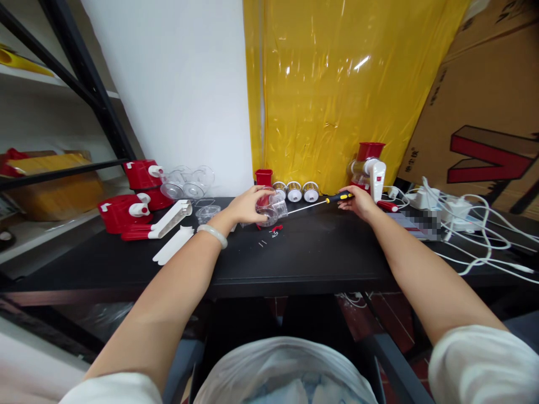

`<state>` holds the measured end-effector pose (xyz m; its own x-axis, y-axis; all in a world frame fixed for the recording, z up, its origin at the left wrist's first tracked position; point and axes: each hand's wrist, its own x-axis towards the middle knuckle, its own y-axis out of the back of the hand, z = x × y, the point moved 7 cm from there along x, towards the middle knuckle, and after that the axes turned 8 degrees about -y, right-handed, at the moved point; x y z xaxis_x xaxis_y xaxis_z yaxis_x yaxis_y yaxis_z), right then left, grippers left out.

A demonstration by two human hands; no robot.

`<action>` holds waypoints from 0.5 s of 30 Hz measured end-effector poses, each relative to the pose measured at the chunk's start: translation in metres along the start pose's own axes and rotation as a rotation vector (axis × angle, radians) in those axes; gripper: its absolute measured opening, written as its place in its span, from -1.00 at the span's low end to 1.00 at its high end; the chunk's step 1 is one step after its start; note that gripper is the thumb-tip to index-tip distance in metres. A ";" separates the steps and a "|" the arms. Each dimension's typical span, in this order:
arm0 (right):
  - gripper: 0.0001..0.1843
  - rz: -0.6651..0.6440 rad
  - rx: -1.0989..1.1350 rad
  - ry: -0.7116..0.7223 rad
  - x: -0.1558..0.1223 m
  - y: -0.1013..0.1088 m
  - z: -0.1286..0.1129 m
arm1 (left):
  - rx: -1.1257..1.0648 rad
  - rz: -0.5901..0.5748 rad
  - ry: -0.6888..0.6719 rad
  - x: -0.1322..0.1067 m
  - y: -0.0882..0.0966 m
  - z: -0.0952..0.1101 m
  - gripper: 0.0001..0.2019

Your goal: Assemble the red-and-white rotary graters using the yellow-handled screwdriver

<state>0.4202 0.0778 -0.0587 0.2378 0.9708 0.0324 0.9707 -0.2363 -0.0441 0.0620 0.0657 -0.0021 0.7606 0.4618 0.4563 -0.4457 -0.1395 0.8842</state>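
My left hand (247,205) is closed around a clear plastic housing (273,209), which lies on its side on the black table. A screwdriver (337,198) with a black and yellow handle is gripped in my right hand (357,202). Its long shaft points left, and the tip reaches the housing's right side; whether it meets a screw is too small to tell. Just in front of the housing lie a small red part (277,228) and several tiny screws (274,234). Two thin pins (262,243) rest nearer to me.
Three metal drums (293,191) and a red hopper (264,177) stand at the back. Red bases (124,213), white crank arms (172,219) and clear bowls (187,182) are at left. At right are an assembled grater (370,168) and tangled white cables (484,235).
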 end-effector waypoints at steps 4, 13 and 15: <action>-0.73 0.008 -0.077 0.132 0.004 0.003 -0.003 | -0.004 0.003 0.005 0.000 0.000 0.000 -0.23; -0.73 0.021 -0.015 -0.049 0.000 0.000 0.001 | -0.004 -0.011 0.007 0.000 0.001 0.002 -0.23; -0.82 0.011 0.010 -0.041 -0.003 -0.001 -0.001 | -0.003 -0.009 0.005 0.000 0.000 0.001 -0.23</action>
<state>0.4181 0.0755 -0.0576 0.2468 0.9690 -0.0087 0.9675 -0.2469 -0.0546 0.0623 0.0644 -0.0017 0.7621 0.4674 0.4480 -0.4407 -0.1325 0.8878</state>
